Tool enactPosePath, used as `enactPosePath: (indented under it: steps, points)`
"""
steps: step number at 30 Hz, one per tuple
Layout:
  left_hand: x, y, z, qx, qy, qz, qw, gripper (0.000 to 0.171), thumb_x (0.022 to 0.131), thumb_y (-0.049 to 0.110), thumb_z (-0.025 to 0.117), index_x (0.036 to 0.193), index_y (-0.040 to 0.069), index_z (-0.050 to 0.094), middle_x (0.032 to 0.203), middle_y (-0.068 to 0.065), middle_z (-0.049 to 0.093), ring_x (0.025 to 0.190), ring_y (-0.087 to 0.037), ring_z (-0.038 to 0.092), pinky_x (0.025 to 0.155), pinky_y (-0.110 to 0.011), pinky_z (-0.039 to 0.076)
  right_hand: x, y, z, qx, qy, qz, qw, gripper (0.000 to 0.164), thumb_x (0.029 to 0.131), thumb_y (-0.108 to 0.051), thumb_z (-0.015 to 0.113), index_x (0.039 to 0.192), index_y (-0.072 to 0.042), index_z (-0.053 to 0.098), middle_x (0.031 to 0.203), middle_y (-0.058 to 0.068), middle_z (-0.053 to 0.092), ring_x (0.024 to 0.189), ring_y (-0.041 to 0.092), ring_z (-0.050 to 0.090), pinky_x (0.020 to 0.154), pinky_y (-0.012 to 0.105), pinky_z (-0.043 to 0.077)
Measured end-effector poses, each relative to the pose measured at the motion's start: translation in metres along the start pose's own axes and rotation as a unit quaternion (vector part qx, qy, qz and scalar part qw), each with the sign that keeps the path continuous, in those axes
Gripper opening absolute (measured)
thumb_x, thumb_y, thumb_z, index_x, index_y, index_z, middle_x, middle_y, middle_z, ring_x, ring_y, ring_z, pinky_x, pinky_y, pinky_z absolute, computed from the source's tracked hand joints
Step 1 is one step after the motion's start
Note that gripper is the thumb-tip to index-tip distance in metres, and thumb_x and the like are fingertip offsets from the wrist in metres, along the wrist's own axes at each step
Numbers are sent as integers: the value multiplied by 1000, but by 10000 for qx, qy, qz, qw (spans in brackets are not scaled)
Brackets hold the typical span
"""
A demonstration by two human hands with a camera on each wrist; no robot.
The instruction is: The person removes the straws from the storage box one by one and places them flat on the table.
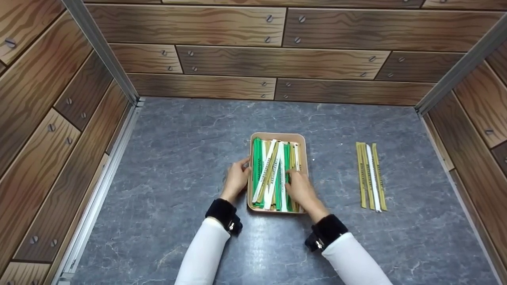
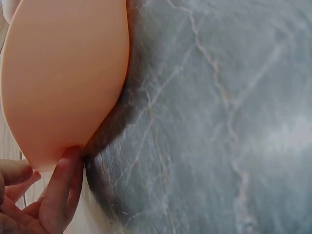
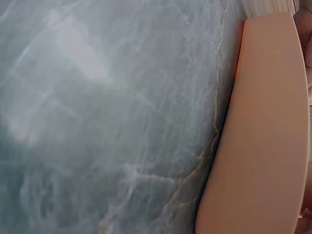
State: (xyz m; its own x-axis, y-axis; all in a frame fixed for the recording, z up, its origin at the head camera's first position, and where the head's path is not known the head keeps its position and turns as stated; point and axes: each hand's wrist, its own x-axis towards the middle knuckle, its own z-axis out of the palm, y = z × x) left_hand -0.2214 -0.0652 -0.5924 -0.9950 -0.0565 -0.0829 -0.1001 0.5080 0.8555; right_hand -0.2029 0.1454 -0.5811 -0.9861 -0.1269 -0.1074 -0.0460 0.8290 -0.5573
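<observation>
A tan tray point(image 1: 303, 147) with rounded corners stands on the grey tabletop, filled with slim stick packets. Green packets point(image 1: 257, 158), white packets point(image 1: 280, 162) and gold packets point(image 1: 270, 174) with dark lettering lie in it, some crossing others. My left hand point(image 1: 236, 177) holds the tray's left side; in the left wrist view its fingers point(image 2: 61, 185) touch the outer wall, the thumb near the rim. Over the right part of the tray, my right hand point(image 1: 300, 190) reaches in, bent fingers among the packets. Whether it pinches one is hidden; the right wrist view shows mainly the tray's outer wall point(image 3: 263, 122).
To the right of the tray, several gold packets point(image 1: 362, 174) and one white packet point(image 1: 373, 178) lie side by side on the marbled tabletop point(image 1: 178, 158). Wood-patterned panels point(image 1: 237, 61) enclose the back and sides, with a metal rail point(image 1: 99, 186) along the left.
</observation>
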Motion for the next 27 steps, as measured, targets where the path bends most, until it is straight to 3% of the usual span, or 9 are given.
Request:
enactPosePath:
  steps: [4, 9, 11, 13, 21, 27]
  points:
    - [0, 0, 0, -9, 3, 1, 10000, 43, 94, 8, 61, 136, 13, 60, 87, -8, 69, 66, -15, 58, 62, -30, 50, 1, 2, 1, 85, 58, 91, 9999, 47, 84, 4, 67, 129, 9, 56, 116, 30, 62, 81, 32, 66, 69, 39, 58]
    - [0, 0, 0, -22, -46, -74, 10000, 44, 94, 8, 60, 137, 14, 59, 91, -10, 70, 68, -16, 60, 62, -30, 51, 0, 4, -2, 524, 249, 90, 9983, 55, 79, 7, 61, 133, 8, 53, 88, 18, 66, 61, 23, 59, 56, 35, 53]
    - [0, 0, 0, -27, -37, -74, 10000, 43, 94, 8, 61, 137, 13, 59, 92, -10, 71, 69, -16, 61, 64, -30, 51, -1, 5, -5, 773, 354, 66, 9964, 56, 77, 9, 60, 133, 8, 53, 78, 13, 63, 60, 21, 58, 54, 34, 52]
    - [0, 0, -1, -36, -7, -47, 10000, 43, 94, 7, 61, 136, 12, 60, 91, -10, 71, 70, -16, 61, 66, -30, 52, -2, 5, -10, 973, 479, 32, 9941, 56, 76, 9, 61, 132, 7, 55, 80, 10, 63, 65, 19, 59, 55, 32, 52]
    - [1, -1, 0, -38, 24, 36, 10000, 42, 94, 7, 62, 136, 12, 60, 80, -6, 67, 65, -14, 57, 61, -29, 49, -8, 18, -42, 1938, 592, 21, 9793, 48, 79, 11, 61, 127, 10, 58, 87, 17, 64, 76, 26, 65, 55, 29, 54]
    - [2, -2, 0, 12, 26, 16, 10000, 43, 94, 8, 62, 136, 14, 60, 80, -6, 67, 63, -14, 56, 60, -29, 47, -15, 51, -66, 1854, 685, 323, 9797, 46, 83, 11, 53, 129, 13, 55, 94, 23, 63, 77, 26, 63, 56, 25, 49]
